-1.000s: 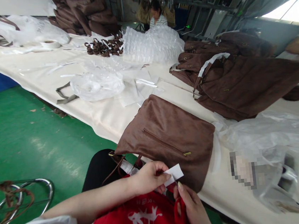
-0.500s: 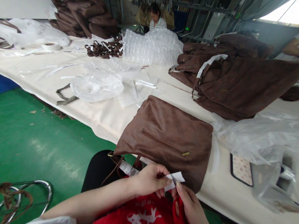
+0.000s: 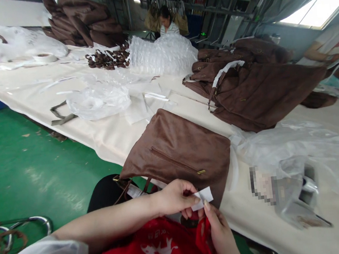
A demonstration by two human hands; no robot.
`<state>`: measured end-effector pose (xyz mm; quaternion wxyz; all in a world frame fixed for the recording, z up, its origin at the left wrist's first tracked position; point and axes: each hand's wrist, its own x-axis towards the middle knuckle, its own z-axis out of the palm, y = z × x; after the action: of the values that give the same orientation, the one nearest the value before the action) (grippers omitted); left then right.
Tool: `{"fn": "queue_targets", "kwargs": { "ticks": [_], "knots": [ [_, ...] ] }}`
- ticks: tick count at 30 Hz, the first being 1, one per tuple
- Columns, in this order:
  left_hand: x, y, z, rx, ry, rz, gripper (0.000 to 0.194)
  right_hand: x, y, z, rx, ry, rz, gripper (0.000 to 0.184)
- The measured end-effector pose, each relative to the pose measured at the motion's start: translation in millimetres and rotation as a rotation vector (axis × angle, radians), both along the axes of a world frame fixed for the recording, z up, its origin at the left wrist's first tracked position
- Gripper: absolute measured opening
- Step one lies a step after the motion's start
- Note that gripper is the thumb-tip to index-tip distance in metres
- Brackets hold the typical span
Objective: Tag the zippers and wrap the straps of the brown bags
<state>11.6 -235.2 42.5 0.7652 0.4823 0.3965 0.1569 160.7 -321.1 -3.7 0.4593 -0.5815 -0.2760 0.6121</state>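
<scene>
A small white paper slip (image 3: 206, 195) is pinched in my left hand (image 3: 181, 198), fingers closed, just over the lower edge of a brown bag (image 3: 177, 146). My right hand (image 3: 219, 227) is closed too, its thumb tip at the slip's lower edge. A thin dark line crosses the slip between the hands. Something red lies against the right hand's fingers; whether it is a handle or apron cloth I cannot tell. The bag lies flat on the table with its zip (image 3: 176, 161) facing up, and its strap hangs toward my lap.
Brown bags (image 3: 262, 89) are heaped on the right of the table (image 3: 104, 138). Clear plastic (image 3: 298, 145) and a small packet (image 3: 301, 202) lie nearer. Plastic bags (image 3: 103, 99) and paper sheets sit beyond the bag. A metal-framed stool (image 3: 43, 221) stands left. Two other people are farther off.
The view has shifted a little to the right, so the table things sit further left. Both hands still hold the slip, now slightly turned and raised.
</scene>
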Motion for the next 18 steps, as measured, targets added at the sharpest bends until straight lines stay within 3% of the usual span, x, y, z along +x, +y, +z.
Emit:
{"fn": "queue_targets", "kwargs": {
  "ticks": [5,9,18],
  "knots": [
    [27,7,-0.5,0.007,0.052,-0.054,0.053,18,0,4.6,0.014,-0.037,-0.056,0.053],
    [53,15,4.4,0.052,0.057,-0.096,0.042,36,3,11.6,-0.006,0.056,-0.154,0.050],
    [128,47,15.7,0.137,0.103,-0.222,0.013,88,18,16.2,0.004,0.138,-0.349,0.052]
  ]
}}
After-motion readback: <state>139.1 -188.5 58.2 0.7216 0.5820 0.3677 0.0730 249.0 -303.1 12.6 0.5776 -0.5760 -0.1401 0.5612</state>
